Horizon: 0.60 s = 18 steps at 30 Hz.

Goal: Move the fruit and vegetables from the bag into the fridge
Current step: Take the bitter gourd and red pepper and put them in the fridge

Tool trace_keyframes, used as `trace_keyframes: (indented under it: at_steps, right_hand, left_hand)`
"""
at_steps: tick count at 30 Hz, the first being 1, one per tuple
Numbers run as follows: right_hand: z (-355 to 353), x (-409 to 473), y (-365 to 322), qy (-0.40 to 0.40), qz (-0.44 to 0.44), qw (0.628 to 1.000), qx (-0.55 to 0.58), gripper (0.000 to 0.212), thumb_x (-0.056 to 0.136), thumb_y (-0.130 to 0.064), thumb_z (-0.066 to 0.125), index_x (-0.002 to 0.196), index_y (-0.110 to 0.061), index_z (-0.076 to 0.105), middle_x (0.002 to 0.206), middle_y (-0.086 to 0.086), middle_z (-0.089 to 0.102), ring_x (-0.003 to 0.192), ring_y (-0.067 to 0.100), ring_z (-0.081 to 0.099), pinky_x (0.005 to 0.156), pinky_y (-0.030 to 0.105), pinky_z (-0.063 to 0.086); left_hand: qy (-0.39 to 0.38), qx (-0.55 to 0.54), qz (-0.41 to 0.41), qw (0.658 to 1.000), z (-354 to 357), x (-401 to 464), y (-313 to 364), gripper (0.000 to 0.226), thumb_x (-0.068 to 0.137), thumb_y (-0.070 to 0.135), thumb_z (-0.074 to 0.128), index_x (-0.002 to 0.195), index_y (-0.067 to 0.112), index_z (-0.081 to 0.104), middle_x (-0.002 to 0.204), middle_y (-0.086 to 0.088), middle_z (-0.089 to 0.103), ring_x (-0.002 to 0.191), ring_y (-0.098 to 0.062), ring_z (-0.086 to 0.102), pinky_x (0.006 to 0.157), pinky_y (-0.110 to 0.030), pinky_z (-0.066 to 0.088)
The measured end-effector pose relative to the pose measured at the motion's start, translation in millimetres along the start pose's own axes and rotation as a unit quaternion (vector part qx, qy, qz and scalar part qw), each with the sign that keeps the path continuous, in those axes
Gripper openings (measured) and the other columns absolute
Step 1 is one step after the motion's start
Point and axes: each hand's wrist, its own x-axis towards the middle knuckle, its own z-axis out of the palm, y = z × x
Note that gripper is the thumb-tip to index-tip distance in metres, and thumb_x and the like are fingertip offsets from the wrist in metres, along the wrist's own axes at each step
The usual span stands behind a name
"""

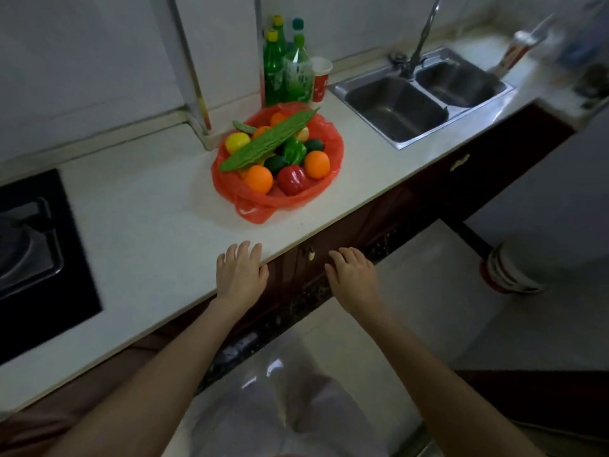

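Note:
A red plastic bag (253, 206) lies open on the white counter (148, 209), full of produce. A long bitter gourd (268, 140) lies across the top. Around it sit oranges (317, 164), a red pepper (293, 179), a green pepper (294, 150), a yellow fruit (237, 142) and dark green fruits. My left hand (240, 272) hovers over the counter's front edge, fingers spread and empty. My right hand (352, 275) is in front of the cabinet, below the counter edge, also spread and empty. Both hands are well short of the bag. No fridge is in view.
Green bottles (283, 70) and a red paper cup (321, 79) stand behind the bag. A double steel sink (425, 90) with a tap lies to the right, a black hob (36, 258) to the left. A stack of bowls (507, 272) sits low on the right.

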Motion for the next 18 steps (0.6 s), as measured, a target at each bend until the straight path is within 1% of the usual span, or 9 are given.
trace_keyframes:
  at_steps: [4,7,9,11,14,16,18]
  right_hand:
    - [-9.9,39.2,35.7,0.001,-0.029,1.000,0.006,0.038,0.094,-0.033,0.047,0.123,-0.011,0.058,0.123,0.008,0.060,0.123,0.029,0.048,0.095,0.045,0.043]
    - [-8.6,72.8,50.5,0.013,-0.053,0.999,0.007,0.037,0.092,-0.033,0.046,0.118,-0.012,0.061,0.116,0.007,0.063,0.118,0.029,0.052,0.089,0.044,0.046]
    - [-6.7,95.7,57.3,0.013,-0.064,0.998,0.003,0.034,0.091,-0.031,0.049,0.116,-0.012,0.062,0.114,0.007,0.064,0.114,0.028,0.054,0.087,0.042,0.047]
    - [-5.2,120.4,62.4,0.007,-0.070,0.997,0.002,0.034,0.092,-0.030,0.050,0.119,-0.012,0.060,0.117,0.008,0.063,0.116,0.029,0.053,0.089,0.043,0.046]
    - [-6.2,158.9,64.7,-0.007,-0.082,0.997,0.005,0.038,0.093,-0.031,0.051,0.125,-0.012,0.056,0.127,0.010,0.058,0.124,0.031,0.047,0.096,0.046,0.041]
    - [-6.4,186.3,64.1,-0.021,-0.099,0.995,-0.002,0.040,0.095,-0.033,0.048,0.129,-0.013,0.052,0.131,0.011,0.054,0.127,0.031,0.044,0.099,0.046,0.038]
    - [-7.6,212.1,61.6,-0.014,-0.124,0.992,-0.007,0.039,0.093,-0.033,0.050,0.127,-0.012,0.053,0.130,0.011,0.055,0.125,0.031,0.045,0.096,0.045,0.039]
  left_hand:
    - [-0.003,0.004,-0.028,1.000,0.3,30.4,28.5,0.049,0.087,0.028,0.056,0.133,0.011,0.048,0.136,-0.013,0.049,0.125,-0.034,0.041,0.100,-0.049,0.035]
    - [0.005,0.004,-0.035,0.999,1.0,56.2,41.9,0.050,0.087,0.029,0.054,0.133,0.012,0.047,0.134,-0.011,0.049,0.123,-0.033,0.042,0.099,-0.048,0.036]
    - [0.011,0.000,-0.039,0.999,0.9,76.1,46.9,0.050,0.084,0.029,0.055,0.132,0.014,0.049,0.131,-0.010,0.051,0.120,-0.032,0.043,0.098,-0.047,0.037]
    - [0.026,-0.008,-0.041,0.999,0.4,99.7,49.9,0.050,0.082,0.029,0.056,0.129,0.014,0.052,0.128,-0.010,0.053,0.118,-0.033,0.045,0.096,-0.047,0.038]
    - [0.042,-0.007,-0.045,0.998,-1.6,134.3,53.0,0.050,0.082,0.034,0.050,0.126,0.013,0.055,0.127,-0.009,0.056,0.116,-0.034,0.048,0.093,-0.050,0.042]
    - [0.041,-0.013,-0.050,0.998,-2.7,152.9,54.1,0.049,0.084,0.034,0.054,0.129,0.013,0.054,0.131,-0.009,0.054,0.120,-0.035,0.046,0.094,-0.051,0.040]
    - [0.044,-0.011,-0.054,0.998,-3.0,166.9,53.4,0.051,0.084,0.033,0.059,0.131,0.014,0.052,0.133,-0.011,0.053,0.122,-0.035,0.045,0.096,-0.051,0.039]
